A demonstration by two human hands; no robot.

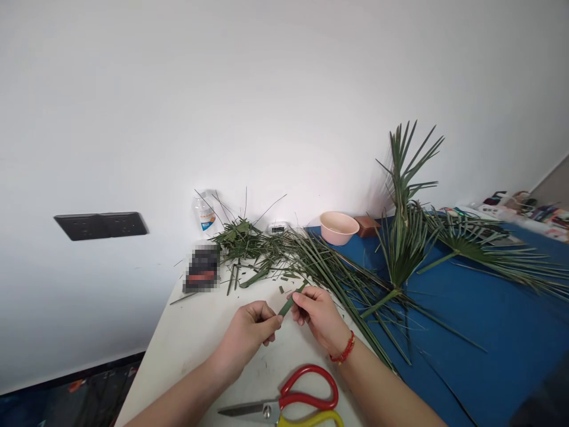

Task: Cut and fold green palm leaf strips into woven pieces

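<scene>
Between my two hands runs a short green palm leaf strip [287,306], tilted up to the right. My left hand [256,325] pinches its lower end between thumb and fingers. Near the upper end, my right hand [316,314], with a red bracelet on the wrist, grips the same strip. A pair of scissors [275,409] with one red and one yellow handle lies on the white table [178,356] below my hands, its blades pointing left. Small cut leaf bits [283,289] are scattered just beyond my fingers.
A heap of leaf strips [249,240] covers the table's back. Whole palm fronds [402,255] lie and lean at right over a blue surface [466,314]. A pink bowl [339,228], brown box [367,226], and clear bottle [205,212] stand against the wall. A blurred dark package [202,268] sits left.
</scene>
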